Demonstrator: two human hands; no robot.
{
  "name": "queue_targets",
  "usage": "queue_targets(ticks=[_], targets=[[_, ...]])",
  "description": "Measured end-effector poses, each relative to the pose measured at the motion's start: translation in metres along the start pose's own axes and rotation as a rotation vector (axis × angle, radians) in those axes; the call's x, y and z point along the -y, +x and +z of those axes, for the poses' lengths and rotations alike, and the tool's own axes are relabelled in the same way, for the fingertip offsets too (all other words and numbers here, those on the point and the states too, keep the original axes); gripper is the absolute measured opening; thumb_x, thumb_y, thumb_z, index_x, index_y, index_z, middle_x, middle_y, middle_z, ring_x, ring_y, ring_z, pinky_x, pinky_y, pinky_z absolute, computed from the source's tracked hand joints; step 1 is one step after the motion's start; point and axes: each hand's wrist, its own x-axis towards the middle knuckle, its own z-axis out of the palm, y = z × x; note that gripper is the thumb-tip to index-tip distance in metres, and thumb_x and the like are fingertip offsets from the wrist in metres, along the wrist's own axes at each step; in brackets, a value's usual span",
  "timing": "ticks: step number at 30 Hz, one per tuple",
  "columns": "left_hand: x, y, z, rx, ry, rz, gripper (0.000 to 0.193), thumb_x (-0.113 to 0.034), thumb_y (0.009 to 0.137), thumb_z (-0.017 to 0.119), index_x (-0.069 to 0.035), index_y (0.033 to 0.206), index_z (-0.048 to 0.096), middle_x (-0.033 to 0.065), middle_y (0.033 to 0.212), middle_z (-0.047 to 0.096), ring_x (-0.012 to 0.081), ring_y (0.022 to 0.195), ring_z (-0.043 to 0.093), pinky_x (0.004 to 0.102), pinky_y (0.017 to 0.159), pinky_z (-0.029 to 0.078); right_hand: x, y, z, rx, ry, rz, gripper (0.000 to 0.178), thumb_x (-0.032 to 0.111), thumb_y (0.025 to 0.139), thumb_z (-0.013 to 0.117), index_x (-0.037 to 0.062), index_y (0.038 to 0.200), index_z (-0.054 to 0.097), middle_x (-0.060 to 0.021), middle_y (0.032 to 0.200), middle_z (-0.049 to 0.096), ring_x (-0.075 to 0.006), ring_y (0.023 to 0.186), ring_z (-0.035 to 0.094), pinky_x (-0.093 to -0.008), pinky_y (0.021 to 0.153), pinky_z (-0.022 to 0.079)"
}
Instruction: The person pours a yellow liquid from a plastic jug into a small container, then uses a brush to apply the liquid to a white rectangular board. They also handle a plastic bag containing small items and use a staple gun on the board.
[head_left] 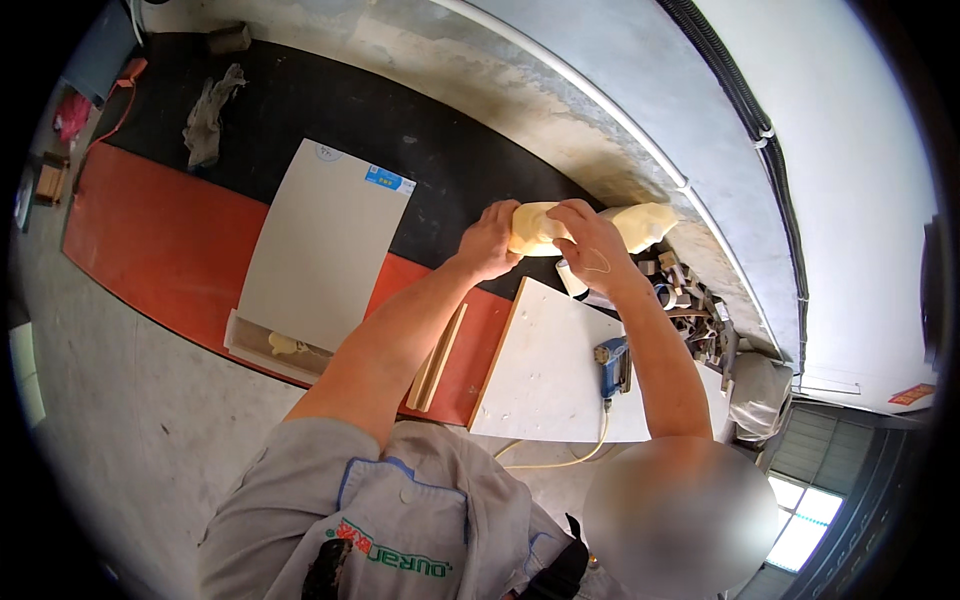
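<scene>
A translucent yellowish plastic jug point(532, 229) is between my hands over the far side of the bench. My left hand point(489, 241) is closed around its left end. Fingers curled, my right hand point(598, 248) grips the jug's right part and hides some of it; I cannot tell whether a cap is under those fingers. Just beyond my right hand, a second yellowish jug point(645, 226) stands by the wall. Below the hands sits a small white cylindrical container point(571, 278), partly covered by my right hand.
A blue nail gun point(612, 368) with a pale hose lies on a white board point(545, 370). Left are wooden strips point(438, 358) and a large grey panel point(325, 235). A crumpled glove or rag point(208, 118) lies farther back. Scrap pieces point(690, 305) are heaped at right.
</scene>
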Motion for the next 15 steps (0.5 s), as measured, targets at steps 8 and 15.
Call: queue_targets(ticks=[8,15], targets=[[0.000,0.000,-0.002,0.022,0.026,-0.006,0.075,-0.013,0.076,0.084,-0.010,0.138,0.042,0.0158,0.135,0.056,0.0392,0.126,0.059,0.0483,0.098,0.057,-0.004,0.003,0.003,-0.026,-0.070,-0.029,0.035,0.017,0.091,0.072,0.0075,0.123,0.062,-0.0131,0.118,0.067,-0.0371,0.101,0.068,-0.0459,0.085,0.057],[-0.001,0.000,0.001,0.024,0.041,-0.005,0.079,-0.010,0.073,0.086,-0.010,0.139,0.041,0.0147,0.135,0.055,0.0377,0.127,0.058,0.0464,0.100,0.057,0.003,0.008,0.034,-0.113,-0.395,0.165,0.042,0.042,0.101,0.062,-0.0008,0.100,0.066,-0.0139,0.085,0.071,-0.0347,0.075,0.072,-0.0449,0.065,0.057]])
